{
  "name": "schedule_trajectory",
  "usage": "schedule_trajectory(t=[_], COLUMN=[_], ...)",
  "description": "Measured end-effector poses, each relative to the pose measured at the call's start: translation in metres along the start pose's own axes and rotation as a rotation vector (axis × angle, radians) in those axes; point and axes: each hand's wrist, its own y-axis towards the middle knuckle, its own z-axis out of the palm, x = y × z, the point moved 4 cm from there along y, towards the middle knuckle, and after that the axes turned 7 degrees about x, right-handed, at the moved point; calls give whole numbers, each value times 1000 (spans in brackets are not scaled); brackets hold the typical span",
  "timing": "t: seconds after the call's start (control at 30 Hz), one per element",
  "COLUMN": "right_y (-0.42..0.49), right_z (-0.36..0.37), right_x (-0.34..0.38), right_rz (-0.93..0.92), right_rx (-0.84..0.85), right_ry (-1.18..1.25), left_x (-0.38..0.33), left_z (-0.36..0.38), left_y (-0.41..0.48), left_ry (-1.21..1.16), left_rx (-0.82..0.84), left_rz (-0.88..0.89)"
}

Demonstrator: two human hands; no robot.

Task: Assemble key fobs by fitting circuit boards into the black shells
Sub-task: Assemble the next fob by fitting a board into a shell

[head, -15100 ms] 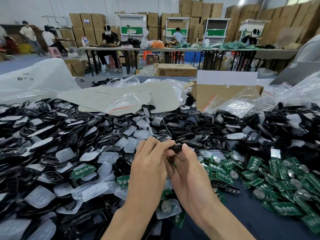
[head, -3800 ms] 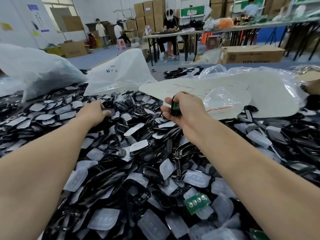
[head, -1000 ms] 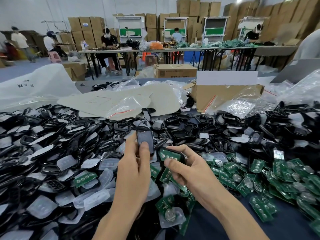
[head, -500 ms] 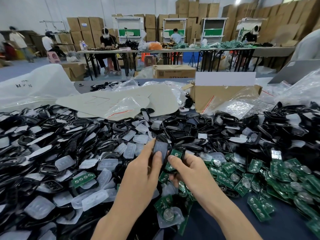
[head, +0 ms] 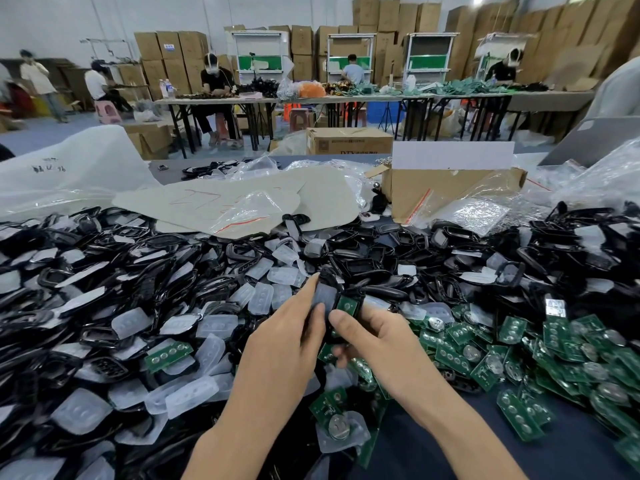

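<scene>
Circuit board (head: pixel 347 305) and black shell (head: pixel 323 294) meet edge to edge between both hands, just above the heap.
Left hand (head: pixel 287 341) grips the shell, which has a milky button pad in its face. Right hand (head: pixel 379 341) pinches the green board, its thumb close to the left thumb. Left of the hands lies a deep pile of shells and pads (head: pixel 138 299), and right of them lie loose green boards (head: pixel 526 344). Dark blue counter (head: pixel 457 448) shows under the right forearm. Beyond the hands are beige sheets (head: pixel 221 202) and a cardboard box (head: pixel 436 192), then work tables (head: pixel 221 98) with seated people and stacked cartons (head: pixel 173 53).
</scene>
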Motion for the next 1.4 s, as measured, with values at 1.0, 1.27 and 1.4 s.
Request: schedule_trajectory(t=[1.0,1.27,1.4], right_y=[1,5,3], right_z=[10,8,9], right_x=[-7,-2,-5], right_rz=[35,50,78], right_rx=[-70,-127,-116], right_ry=[165,497,583], left_x=[7,-4,-12], left_z=[6,2,2], left_y=[-6,-3,-3], left_ry=[-14,157,164], left_rx=[293,124,-52], left_rz=[89,155,208])
